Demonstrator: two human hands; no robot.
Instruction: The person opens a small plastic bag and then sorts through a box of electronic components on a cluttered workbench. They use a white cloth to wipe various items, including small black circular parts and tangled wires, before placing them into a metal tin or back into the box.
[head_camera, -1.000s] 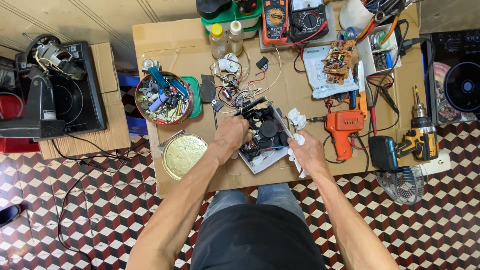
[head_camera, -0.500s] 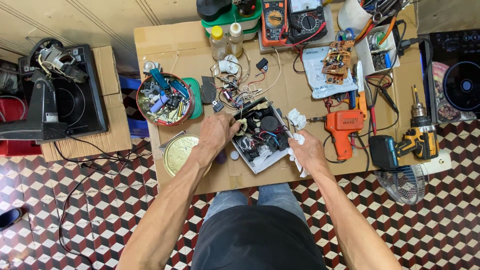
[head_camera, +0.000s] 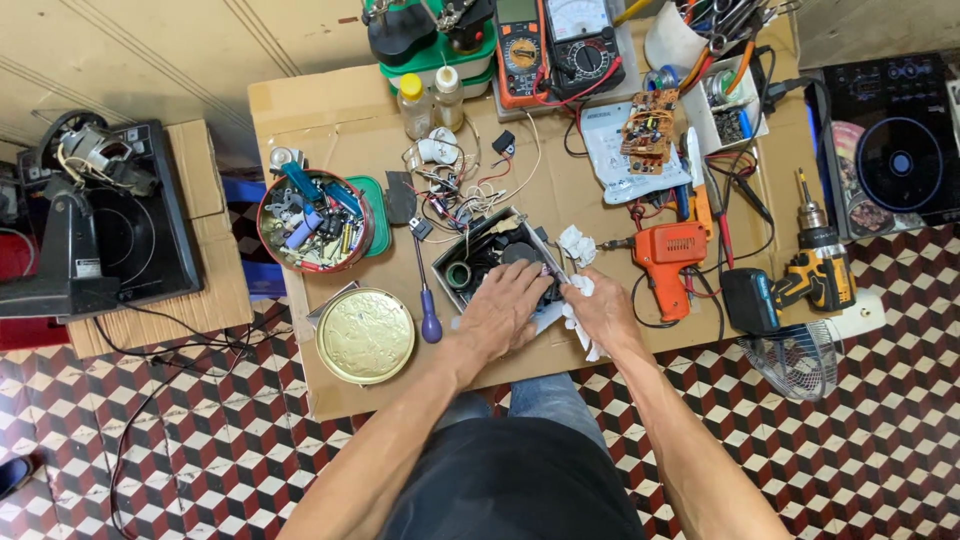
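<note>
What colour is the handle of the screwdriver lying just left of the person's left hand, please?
Purple: the screwdriver has a purple handle, seen in the head view.

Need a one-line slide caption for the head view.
Left hand steadies an opened circuit board; right hand presses white tissue against it.

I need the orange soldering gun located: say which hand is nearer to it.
Right. The right hand, holding a white cloth, sits just left of the orange soldering gun; the left hand lies farther left, on the open device.

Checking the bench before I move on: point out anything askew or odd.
The purple-handled screwdriver lies loose beside the opened black device under the left hand. A tangle of loose wires sprawls behind it. The right hand clutches a crumpled white cloth.
</note>
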